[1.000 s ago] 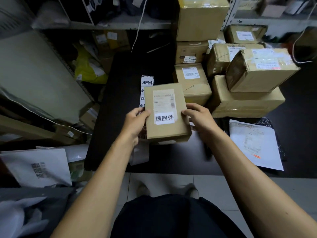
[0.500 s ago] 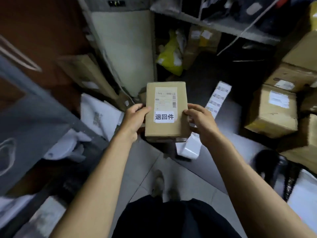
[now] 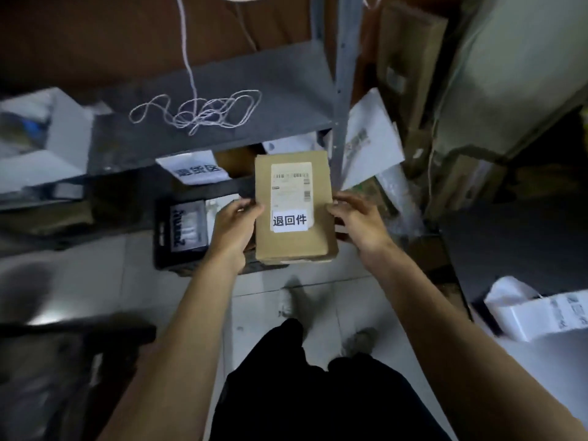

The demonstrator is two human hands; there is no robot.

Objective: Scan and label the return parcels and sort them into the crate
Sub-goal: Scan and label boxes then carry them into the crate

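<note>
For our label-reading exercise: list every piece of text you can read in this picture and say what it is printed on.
"退回件": white sticker on the cardboard parcel held between both hands.
"退货区", blurred, a probable reading: white sign under the shelf.
Shipping label on the parcel: barcodes visible, print too small to read.
Packet in the black crate: lettering blurred, unreadable.
Label roll at right: unreadable.

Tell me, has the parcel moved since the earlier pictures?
Yes. The parcel, held by the left hand and right hand, has left the table and now hangs over the black crate under the grey shelf.
</note>
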